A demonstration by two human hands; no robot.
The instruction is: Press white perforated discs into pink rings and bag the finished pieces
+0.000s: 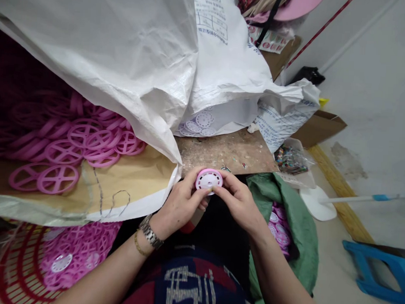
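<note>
In the middle of the head view, both hands hold a small round plastic wheel (209, 180) with a pink rim and a slotted white disc in it. My left hand (184, 200) grips its left side, thumb on the lower face. My right hand (239, 200) pinches the right side, thumb tip near the bottom of the disc. The fingers behind the wheel are partly hidden. Further left, pink spoked rings (58, 179) lie piled in an open paper-lined sack (142, 167). White slotted discs (203, 119) show in the mouth of a white printed sack (232, 73).
A brown board (222, 148) lies beyond my hands. At the lower left a red basket (22, 256) holds pink pieces. On the right stand a green sack (299, 226) with pink-and-white wheels, a bag of small coloured pieces (290, 159), and a blue plastic frame (377, 278).
</note>
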